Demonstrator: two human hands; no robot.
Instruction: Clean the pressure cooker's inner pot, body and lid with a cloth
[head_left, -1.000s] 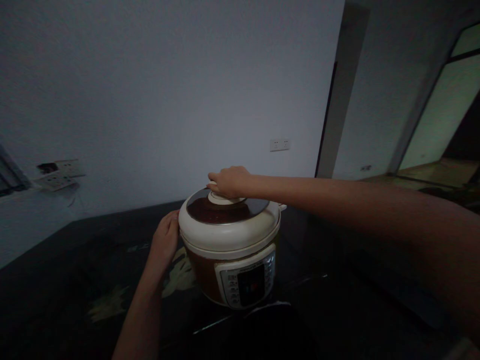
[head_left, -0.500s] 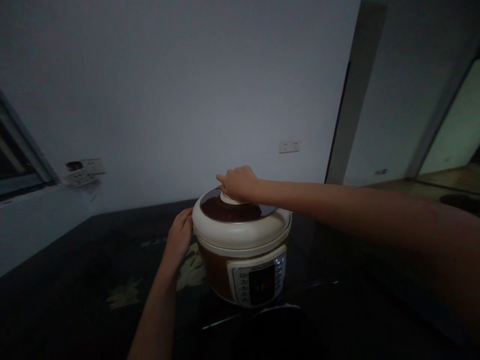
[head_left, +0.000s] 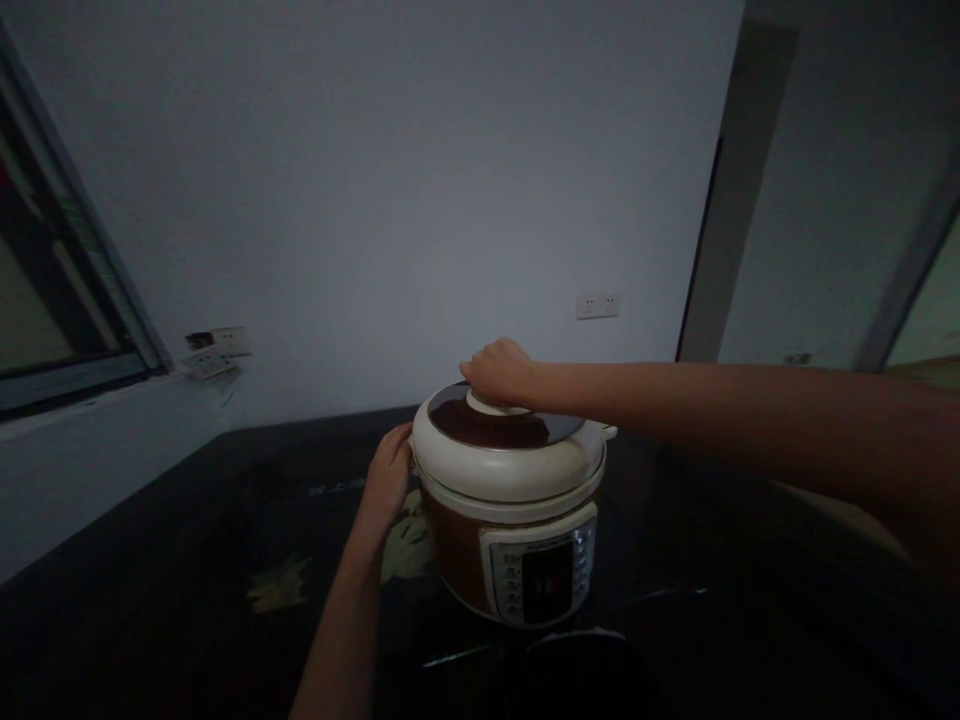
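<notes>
An electric pressure cooker (head_left: 459, 545) with a brown body and a control panel (head_left: 544, 580) stands upright on the dark table. Its cream lid (head_left: 510, 472), with a dark glossy top, sits on the body. My right hand (head_left: 499, 372) is closed around the knob in the middle of the lid, the arm reaching in from the right. At the left rim, my left hand (head_left: 391, 465) grips the cooker's side, its fingertips partly hidden behind the edge. A small cream tab (head_left: 610, 433) sticks out at the right rim.
The dark glossy table (head_left: 300, 540) carries a pale leaf-like pattern. Behind it rises a white wall with a double socket (head_left: 598, 306). More sockets (head_left: 217, 350) hang near the window (head_left: 67, 250) on the left. A doorway edge stands at the right.
The view has swung left, so the cooker and both hands appear further right. The tab at the cooker's right rim shows more now. Both hands keep their hold.
</notes>
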